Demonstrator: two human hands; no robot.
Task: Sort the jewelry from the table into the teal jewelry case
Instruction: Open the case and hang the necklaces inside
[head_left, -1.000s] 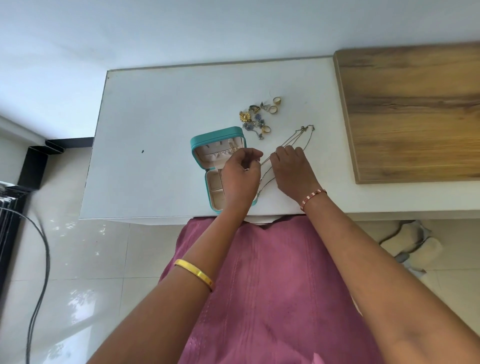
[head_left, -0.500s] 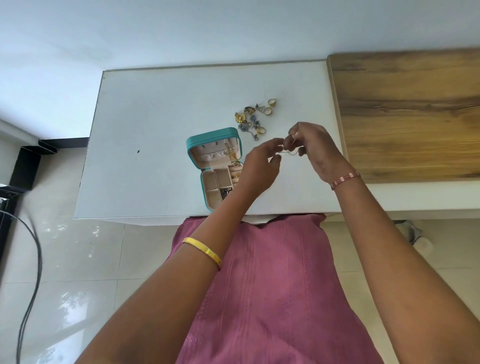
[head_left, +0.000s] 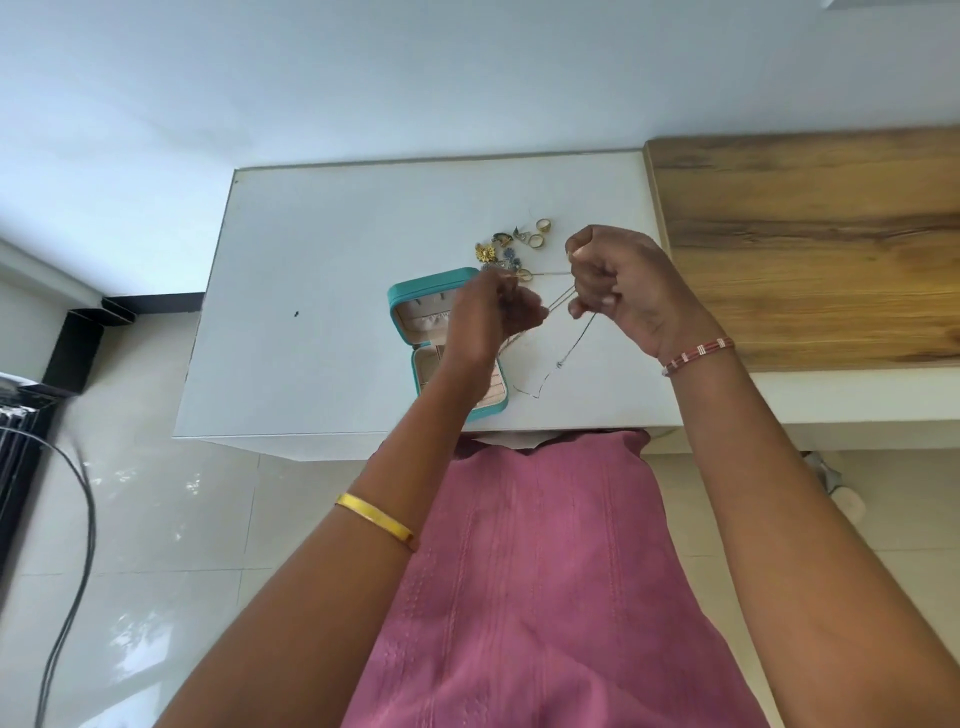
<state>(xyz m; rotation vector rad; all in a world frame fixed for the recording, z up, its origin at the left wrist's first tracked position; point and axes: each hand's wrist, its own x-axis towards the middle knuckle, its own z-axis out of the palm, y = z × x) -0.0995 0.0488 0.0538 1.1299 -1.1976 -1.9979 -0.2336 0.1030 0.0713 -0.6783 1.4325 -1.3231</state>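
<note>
An open teal jewelry case (head_left: 410, 306) sits on the white table (head_left: 322, 270), its beige compartments partly hidden by my left wrist. Both hands are raised above the table with a thin chain necklace (head_left: 574, 345) strung between them. My left hand (head_left: 493, 317) pinches one part of the chain. My right hand (head_left: 618, 286) is curled round another part, and the rest of the chain dangles down to the table. A small pile of rings and earrings (head_left: 511, 247) lies just beyond the case.
A wooden surface (head_left: 810, 244) adjoins the table on the right. A white wall stands behind the table. Black cables (head_left: 78, 519) and a dark object lie on the tiled floor at the left. My pink garment fills the foreground.
The chain lay on the table a second ago. Both hands have lifted it and moved apart, stretching it between them above the case.
</note>
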